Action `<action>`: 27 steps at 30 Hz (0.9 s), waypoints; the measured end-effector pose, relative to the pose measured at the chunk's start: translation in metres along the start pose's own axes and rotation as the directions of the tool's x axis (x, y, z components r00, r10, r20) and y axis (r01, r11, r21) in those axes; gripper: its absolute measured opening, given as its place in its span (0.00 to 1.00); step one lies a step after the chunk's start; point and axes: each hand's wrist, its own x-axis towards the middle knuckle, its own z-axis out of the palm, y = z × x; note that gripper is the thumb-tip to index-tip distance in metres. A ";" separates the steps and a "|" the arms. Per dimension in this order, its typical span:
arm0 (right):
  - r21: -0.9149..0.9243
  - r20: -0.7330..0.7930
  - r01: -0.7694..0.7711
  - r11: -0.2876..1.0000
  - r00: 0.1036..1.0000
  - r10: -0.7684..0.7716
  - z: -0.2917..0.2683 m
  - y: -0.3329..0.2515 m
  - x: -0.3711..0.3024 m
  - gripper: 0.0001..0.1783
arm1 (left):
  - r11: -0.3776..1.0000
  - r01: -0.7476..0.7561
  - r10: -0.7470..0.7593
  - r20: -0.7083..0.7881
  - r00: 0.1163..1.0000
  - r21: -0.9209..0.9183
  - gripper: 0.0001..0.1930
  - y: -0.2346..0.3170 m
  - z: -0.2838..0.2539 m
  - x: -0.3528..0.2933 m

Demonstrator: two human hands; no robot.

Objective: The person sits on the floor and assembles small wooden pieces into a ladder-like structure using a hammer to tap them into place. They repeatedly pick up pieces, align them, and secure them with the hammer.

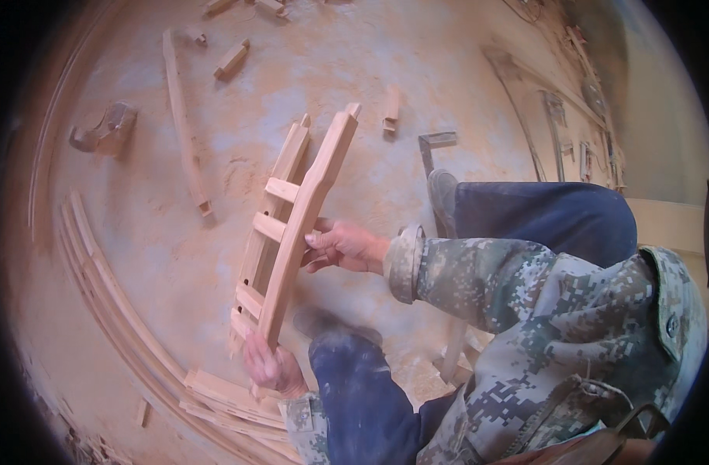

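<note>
Right hand point(346, 246): yours, thumb and fingers clamped on the right rail point(300, 225), about mid-length. Left hand point(273, 364): yours, fingers bent against the frame's near end; how firmly they close, you cannot tell. Frame: pale wood, ladder-shaped, held left of your right hand above the dusty floor point(203, 260); left rail point(255, 252), four short crosspieces point(269, 226). Seating of the crosspieces at the left rail: cannot be told. Hazards, as judged: uneven pressure between your hands could rack the joints; a loosely seated left rail could drop away; your left fingers could be pinched. Outlying: wooden strips point(238, 395), near left; wooden bar point(182, 124), far left; metal square point(439, 139), far right.
</note>
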 end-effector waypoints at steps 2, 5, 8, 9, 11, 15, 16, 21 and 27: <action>0.028 0.030 -0.009 1.000 1.000 0.008 0.001 0.006 -0.007 0.30 | 1.000 -0.021 0.021 -0.023 0.999 0.001 0.18 -0.004 -0.007 -0.005; 0.067 0.050 -0.035 0.997 0.998 0.032 0.011 0.003 -0.015 0.31 | 0.999 -0.028 0.027 -0.049 0.998 -0.021 0.17 -0.005 -0.019 -0.007; 0.099 0.060 -0.041 0.994 0.998 0.036 0.016 -0.002 -0.018 0.30 | 0.999 -0.032 0.031 -0.033 0.999 -0.021 0.18 -0.007 -0.029 0.000; 0.098 0.057 -0.036 0.995 0.998 0.030 0.014 -0.002 -0.018 0.30 | 1.000 -0.021 0.021 -0.018 1.000 -0.002 0.18 -0.006 -0.030 0.000; 0.095 0.061 -0.039 0.995 0.998 0.033 0.017 -0.001 -0.015 0.29 | 0.999 0.010 -0.011 0.013 1.000 0.048 0.18 -0.006 -0.037 0.001; 0.052 0.041 -0.028 0.998 0.999 0.026 0.027 -0.004 -0.019 0.29 | 0.999 0.036 -0.036 -0.012 0.999 0.002 0.19 -0.011 -0.034 -0.004; 0.045 0.039 -0.020 0.999 0.999 0.018 0.026 -0.004 -0.019 0.29 | 1.000 0.015 -0.015 -0.027 1.000 -0.011 0.20 -0.014 -0.030 -0.004; 0.029 0.050 0.000 1.000 0.999 -0.001 0.015 0.003 -0.012 0.30 | 0.999 -0.009 0.007 -0.052 0.999 -0.040 0.23 -0.016 -0.023 0.003; -0.013 0.008 0.019 1.000 1.000 -0.019 0.016 -0.001 -0.012 0.31 | 0.997 0.015 -0.018 -0.035 0.999 -0.074 0.21 -0.014 -0.020 0.004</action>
